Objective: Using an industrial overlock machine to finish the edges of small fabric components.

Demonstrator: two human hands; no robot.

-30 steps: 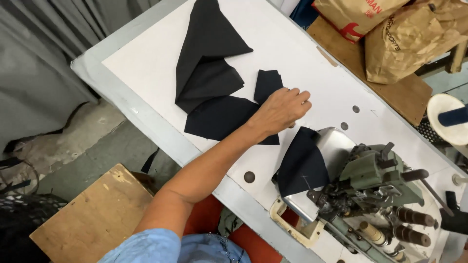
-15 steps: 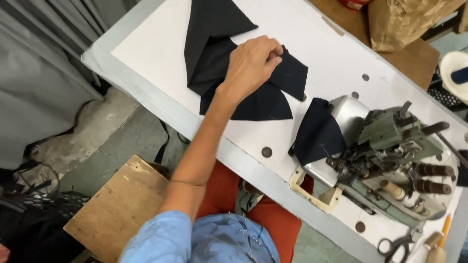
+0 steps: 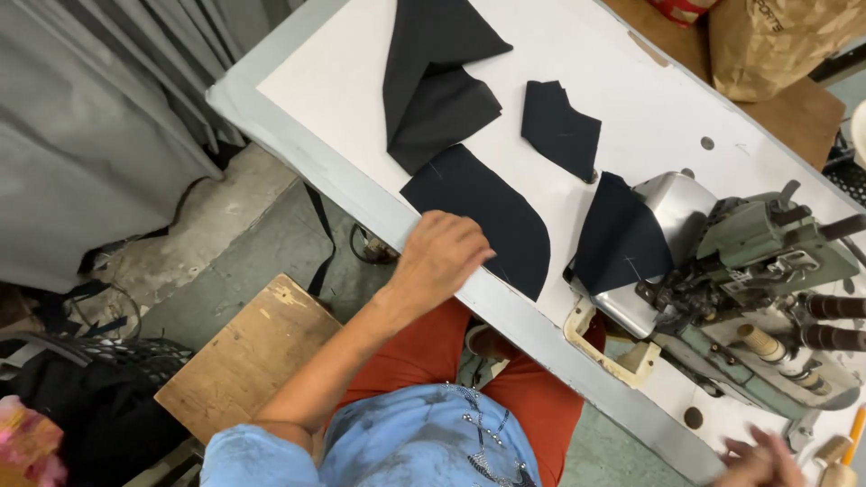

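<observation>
Right hand (image 3: 758,458) blurred, edge-cropped

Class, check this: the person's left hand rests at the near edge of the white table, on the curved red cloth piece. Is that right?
Not quite: the cloth piece is black, not red. The head view shows the left hand at the table edge, on that piece's near end.

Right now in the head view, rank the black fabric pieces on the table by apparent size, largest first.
1. Folded piece at the far edge.
2. Curved piece by the left hand.
3. Piece on the sewing machine.
4. Small piece.
Three and four look close; unsure.
</observation>
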